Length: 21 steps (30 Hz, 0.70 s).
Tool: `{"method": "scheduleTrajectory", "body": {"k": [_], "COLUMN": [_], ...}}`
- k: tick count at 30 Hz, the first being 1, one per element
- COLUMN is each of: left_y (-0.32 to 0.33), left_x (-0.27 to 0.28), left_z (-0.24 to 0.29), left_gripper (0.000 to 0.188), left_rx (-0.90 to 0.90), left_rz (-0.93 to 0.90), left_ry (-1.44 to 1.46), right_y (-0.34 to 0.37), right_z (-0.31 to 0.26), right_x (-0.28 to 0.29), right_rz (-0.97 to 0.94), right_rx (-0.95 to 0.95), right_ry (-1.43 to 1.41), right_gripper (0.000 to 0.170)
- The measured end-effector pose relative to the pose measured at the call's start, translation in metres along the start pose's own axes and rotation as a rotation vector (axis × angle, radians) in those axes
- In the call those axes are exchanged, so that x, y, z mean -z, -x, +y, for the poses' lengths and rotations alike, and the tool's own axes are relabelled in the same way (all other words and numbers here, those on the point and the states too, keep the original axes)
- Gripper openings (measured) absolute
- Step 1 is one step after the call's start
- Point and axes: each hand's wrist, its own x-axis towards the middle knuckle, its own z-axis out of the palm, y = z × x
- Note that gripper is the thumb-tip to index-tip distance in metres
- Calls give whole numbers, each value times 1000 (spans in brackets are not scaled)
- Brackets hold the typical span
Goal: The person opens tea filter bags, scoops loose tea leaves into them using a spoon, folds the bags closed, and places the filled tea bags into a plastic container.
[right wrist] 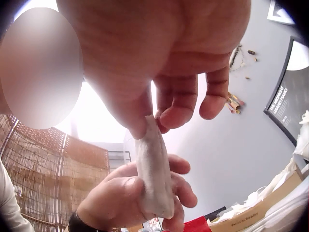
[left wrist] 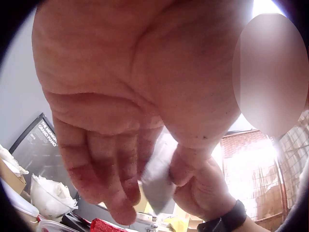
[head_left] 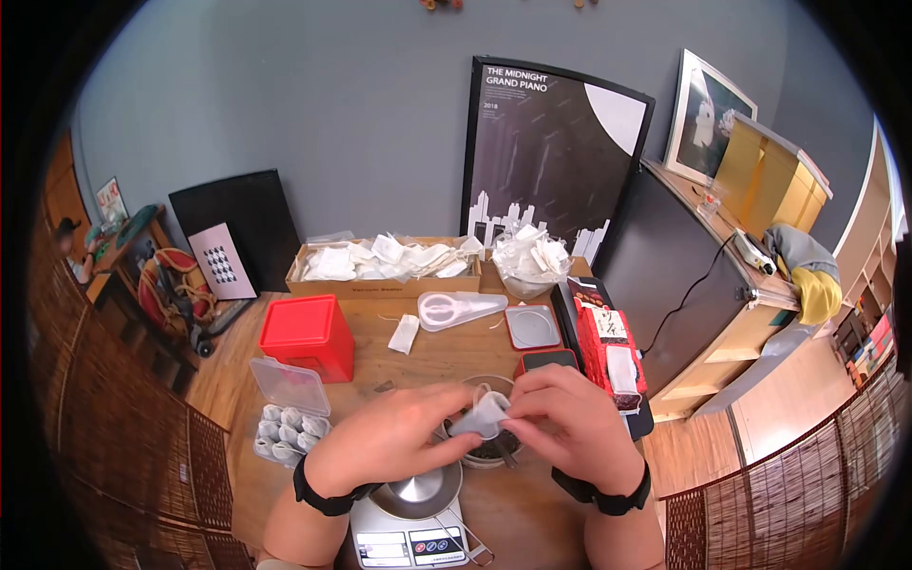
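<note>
Both hands hold a white tea bag [head_left: 482, 418] above a bowl [head_left: 485, 465] of dark loose leaves. My left hand [head_left: 389, 437] pinches the bag's body between thumb and fingers. At the bag's top edge, the thumb and fingertips of my right hand [head_left: 573, 418] pinch the fabric. The right wrist view shows the bag [right wrist: 154, 179] hanging long and narrow between the two hands. Just below the left hand, a metal pan [head_left: 418, 496] sits on a white digital scale [head_left: 367, 525]. The hands partly hide the bowl.
Left stand a red canister [head_left: 309, 332] and a clear-lidded box holding several filled bags [head_left: 288, 432]. Behind are a carton of white bags [head_left: 385, 285], scissors in a white sheath [head_left: 460, 309] and one loose bag [head_left: 404, 333]. Right lies a red package [head_left: 608, 347].
</note>
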Motion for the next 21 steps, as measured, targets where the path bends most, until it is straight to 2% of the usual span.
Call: {"method": "scheduleTrajectory", "body": {"k": [2,6,8,9,11,12,14,15,17,18,21], "left_y": [0,5,6,5,8,10,9,7,5,5,5], "left_x": [4,10,13,14,11,10,7,6,2,0,0], "left_z": [2,-1,4,4,3,4,7,8,8,12,13], "left_gripper": [40,37,27,27,31,31,37,37,40,45,44], "left_rx": [27,76,113,110,12,18,-126,-126,-293,-295,-283], "left_rz": [-5,154,228,230,226,226,253,256,230,252,200], "left_ry": [40,37,50,44,30,34,-6,-8,-47,-29,-96], "right_y": [1,5,3,2,4,6,6,5,4,4,3], "right_z": [-4,-11,-4,-8,-19,-20,-21,-21,-19,-19,-17], "right_x": [10,20,16,17,18,17,17,17,14,12,9], "right_rz": [79,107,-33,-27,-13,-19,-55,-56,-54,-53,-54], "right_rx": [17,-4,-36,-31,-45,-48,-69,-66,-48,-50,-6], "right_ry": [47,97,145,146,59,55,-64,-64,-73,-75,-77], "right_gripper": [18,20,21,21,20,20,19,19,19,19,20]}}
